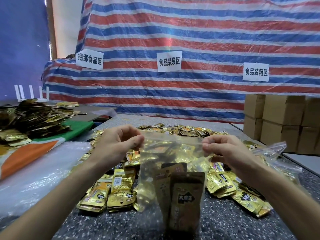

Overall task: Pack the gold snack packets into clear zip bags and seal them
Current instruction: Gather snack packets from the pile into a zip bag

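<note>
A clear zip bag (173, 153) hangs upright in front of me above the speckled table (121, 226). My left hand (119, 141) pinches its top left corner and my right hand (223, 148) pinches its top right corner, stretching the zip strip between them. Inside the bag a few gold snack packets (183, 200) stand in the lower right part. Behind and around the bag lies a wide heap of loose gold packets (110, 196) on the table.
A second pile of gold packets (32, 118) lies at the far left on green and orange cloth. A stack of clear plastic bags (34, 170) lies left of my arm. Cardboard boxes (280, 120) stand at the right. A striped tarp (190, 40) with paper signs hangs behind.
</note>
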Tool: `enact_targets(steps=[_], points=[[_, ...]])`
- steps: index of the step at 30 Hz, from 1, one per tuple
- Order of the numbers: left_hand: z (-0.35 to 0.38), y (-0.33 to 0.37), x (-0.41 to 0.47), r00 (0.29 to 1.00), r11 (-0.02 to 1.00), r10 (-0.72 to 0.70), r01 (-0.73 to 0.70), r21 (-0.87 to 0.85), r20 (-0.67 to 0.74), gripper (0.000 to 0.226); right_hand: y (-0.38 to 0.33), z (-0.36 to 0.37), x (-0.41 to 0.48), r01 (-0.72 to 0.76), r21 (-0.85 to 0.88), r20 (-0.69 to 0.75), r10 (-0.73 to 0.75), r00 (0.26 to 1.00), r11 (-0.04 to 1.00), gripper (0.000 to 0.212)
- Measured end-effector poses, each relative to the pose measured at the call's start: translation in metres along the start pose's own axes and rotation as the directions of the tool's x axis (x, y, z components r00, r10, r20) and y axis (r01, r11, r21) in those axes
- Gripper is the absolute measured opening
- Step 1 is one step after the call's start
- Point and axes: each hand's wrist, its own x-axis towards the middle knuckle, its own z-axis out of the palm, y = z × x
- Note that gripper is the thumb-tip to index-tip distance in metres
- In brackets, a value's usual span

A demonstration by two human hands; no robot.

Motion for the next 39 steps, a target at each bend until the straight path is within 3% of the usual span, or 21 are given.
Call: enact_targets(steps=[4, 7, 9, 11, 13, 15, 18, 21, 29, 35, 39], points=[[0.010, 0.009, -0.005, 0.996, 0.993, 0.092, -0.091, 0.076, -0.009, 0.008, 0.000, 0.004, 0.004, -0.053, -0.013, -0.028, 0.052, 0.998, 0.999, 0.014], [0.016, 0.011, -0.009, 0.990, 0.985, 0.138, -0.136, 0.105, -0.013, 0.011, -0.003, 0.010, 0.004, -0.018, -0.089, -0.081, 0.011, 0.997, 0.996, 0.003], [0.018, 0.013, -0.010, 0.988, 0.981, 0.155, -0.154, 0.118, -0.002, 0.012, -0.010, 0.019, 0.001, 0.113, -0.238, -0.096, -0.139, 0.986, 0.965, 0.033], [0.020, 0.014, -0.009, 0.984, 0.976, 0.177, -0.178, 0.124, 0.018, 0.012, -0.027, 0.033, -0.003, 0.295, -0.459, -0.035, -0.349, 0.936, 0.838, 0.049], [0.023, 0.017, -0.009, 0.977, 0.968, 0.209, -0.211, 0.135, 0.030, 0.012, -0.044, 0.051, -0.004, 0.434, -0.574, 0.082, -0.478, 0.874, 0.695, 0.040], [0.024, 0.018, -0.010, 0.969, 0.956, 0.247, -0.247, 0.158, 0.024, 0.013, -0.058, 0.066, -0.004, 0.490, -0.619, 0.146, -0.523, 0.840, 0.614, 0.023], [0.021, 0.018, -0.012, 0.965, 0.956, 0.263, -0.259, 0.139, -0.011, 0.013, -0.067, 0.076, -0.004, 0.513, -0.633, 0.187, -0.528, 0.828, 0.580, 0.009], [0.016, 0.017, -0.015, 0.967, 0.962, 0.254, -0.251, 0.108, -0.019, 0.012, -0.067, 0.078, -0.006, 0.528, -0.631, 0.203, -0.536, 0.819, 0.568, 0.009], [0.016, 0.015, -0.018, 0.969, 0.964, 0.243, -0.238, 0.121, -0.031, 0.008, -0.067, 0.087, -0.008, 0.532, -0.742, 0.245, -0.574, 0.781, 0.407, 0.012], [0.020, 0.015, -0.019, 0.967, 0.963, 0.250, -0.242, 0.120, -0.056, 0.004, -0.066, 0.082, -0.008, 0.535, -0.705, 0.275, -0.517, 0.811, 0.465, 0.006], [0.022, 0.014, -0.020, 0.968, 0.968, 0.240, -0.232, 0.100, -0.077, 0.009, -0.064, 0.080, -0.009, 0.528, -0.719, 0.292, -0.494, 0.819, 0.452, 0.006]])
